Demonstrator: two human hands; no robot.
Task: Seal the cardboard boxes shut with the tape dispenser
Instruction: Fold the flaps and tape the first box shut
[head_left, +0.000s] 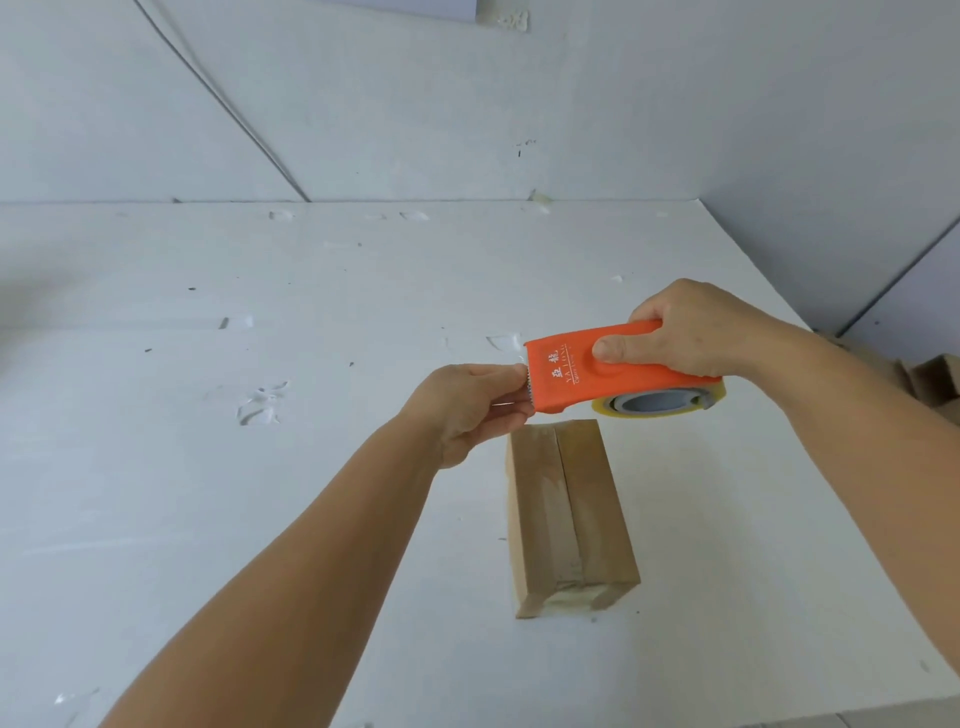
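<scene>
My right hand (691, 332) grips an orange tape dispenser (597, 374) in the air, thumb pressed on its side. A roll of clear tape (660, 405) sits in its back end. At the dispenser's toothed front edge, my left hand (467, 405) pinches the loose tape end between thumb and fingers. Below both hands a long brown cardboard box (566, 514) lies on the white table (208, 493), flaps closed, with clear tape showing along its centre seam and over its near end.
Scraps of clear tape (260, 402) stick to the table surface in several spots. More brown cardboard (935, 384) lies past the table's right edge. White walls stand close behind the table and to its right.
</scene>
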